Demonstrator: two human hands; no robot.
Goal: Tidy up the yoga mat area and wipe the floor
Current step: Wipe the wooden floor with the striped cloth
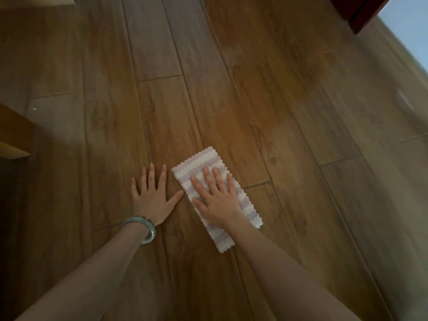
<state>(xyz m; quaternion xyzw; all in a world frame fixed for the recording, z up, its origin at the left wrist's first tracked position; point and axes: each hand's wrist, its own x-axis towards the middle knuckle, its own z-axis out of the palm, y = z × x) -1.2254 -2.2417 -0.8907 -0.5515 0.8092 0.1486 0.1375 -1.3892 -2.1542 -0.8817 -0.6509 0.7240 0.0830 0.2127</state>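
A folded white and lilac striped cloth (199,165) lies flat on the wooden plank floor (266,107). My right hand (216,198) presses down on the cloth with straight, spread fingers and covers its middle. My left hand (151,193) lies flat on the bare floor just left of the cloth, fingers spread, thumb tip close to the cloth's edge. A pale green bangle sits on my left wrist. No yoga mat is in view.
A yellowish wooden piece of furniture (12,135) juts in at the left edge. A dark red-brown furniture corner (363,12) stands at the top right, with a pale blue wall (410,22) beside it. Floor planks stretch ahead and to the right.
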